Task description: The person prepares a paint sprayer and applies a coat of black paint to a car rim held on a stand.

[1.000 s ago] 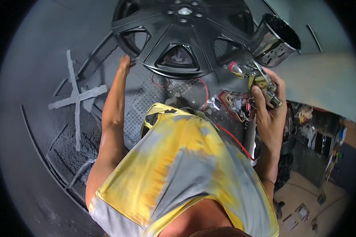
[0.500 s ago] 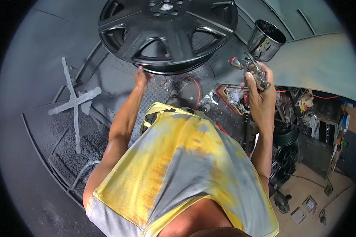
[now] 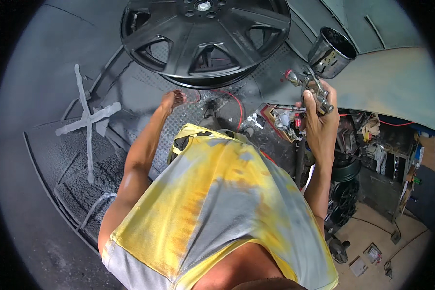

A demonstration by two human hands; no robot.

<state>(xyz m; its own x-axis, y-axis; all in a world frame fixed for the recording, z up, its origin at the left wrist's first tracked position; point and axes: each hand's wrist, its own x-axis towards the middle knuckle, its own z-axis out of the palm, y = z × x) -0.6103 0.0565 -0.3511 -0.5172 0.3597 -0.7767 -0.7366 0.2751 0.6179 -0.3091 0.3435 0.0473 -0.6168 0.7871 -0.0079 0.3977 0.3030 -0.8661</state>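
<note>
Black wheel, top ctr & cut off by the upper edge, sits face up; its spokes stand at a diff. angle vs half a sec ago, so it's turned a bit. L hand was at the lower rim then; now it's just off it, fingers loosely curled, nothing seen in it. For the work that prob. means the wheel is w/o a steadying hand on the near side. R hand hasn't moved much: wrapped fairly tight round a spray gun, thumb on the near side; can't tell if the trigger's pulled.

Edges & room: pale panel runs off to the R, its near edge just behind the R hand, so it's tight that way. Grey cross is well L of the L hand, w/ open room btwn. Cluttered tray lies low, L of the R wrist in view. Open metal cup, dark-stained, stands tilted just past the gun & looks joined to it, tho the join's unclear; its lip is near the panel. Gun's red-ringed nose points L, w/ a clear gap to the rim. Thin red hose curves on the floor below the wheel.
</note>
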